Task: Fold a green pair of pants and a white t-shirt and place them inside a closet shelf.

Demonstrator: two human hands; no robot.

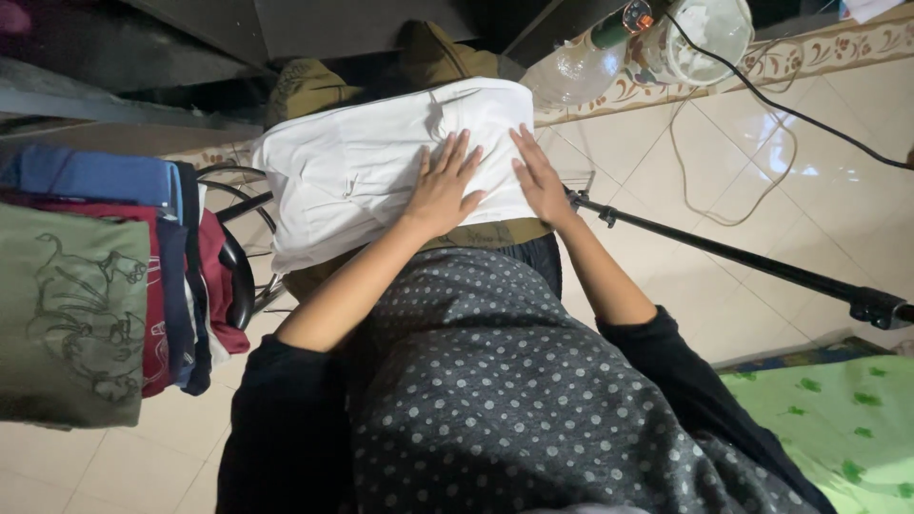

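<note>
A folded white garment (362,167) lies on top of a pile of olive-green clothes (309,86) in front of me. My left hand (446,186) lies flat on the white cloth, fingers spread. My right hand (540,176) presses flat on its right edge, fingers together and pointing away from me. Neither hand grips anything. My lap, in grey dotted fabric (495,381), fills the lower middle of the view.
A stack of folded clothes (95,286) in green, red and blue rests on a chair at the left. A black tripod leg (743,257) crosses the tiled floor at the right. A glass bottle (581,62), a white fan (705,33) and a black cable (790,109) lie beyond. A green sheet (838,428) shows at the lower right.
</note>
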